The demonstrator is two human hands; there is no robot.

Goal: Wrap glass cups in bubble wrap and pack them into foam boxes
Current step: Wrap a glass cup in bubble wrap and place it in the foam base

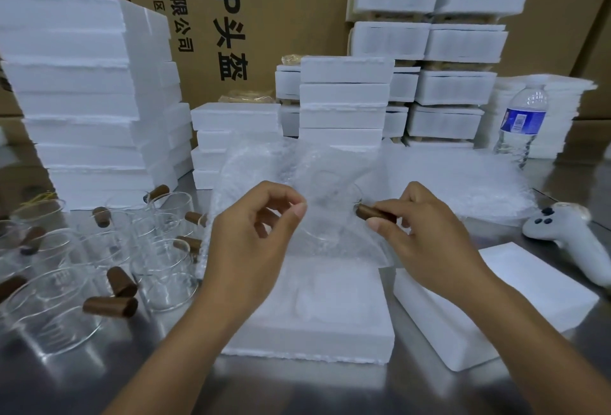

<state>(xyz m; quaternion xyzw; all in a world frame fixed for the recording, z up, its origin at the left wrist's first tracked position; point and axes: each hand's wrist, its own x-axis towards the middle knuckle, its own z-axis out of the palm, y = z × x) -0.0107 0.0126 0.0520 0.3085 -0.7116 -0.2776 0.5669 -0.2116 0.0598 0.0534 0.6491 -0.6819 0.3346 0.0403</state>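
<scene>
Glass cup [330, 216] hangs between both hands, its brown handle [375, 213] lying sideways, pinched by the right hand [426, 239], while the left hand [251, 242] pinches bubble wrap [314, 163] just beside it, above the foam box [314, 332].

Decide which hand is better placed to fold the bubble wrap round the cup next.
Probably left: the left hand pinches the bubble wrap, while the right hand grips the glass cup by its brown handle.
</scene>
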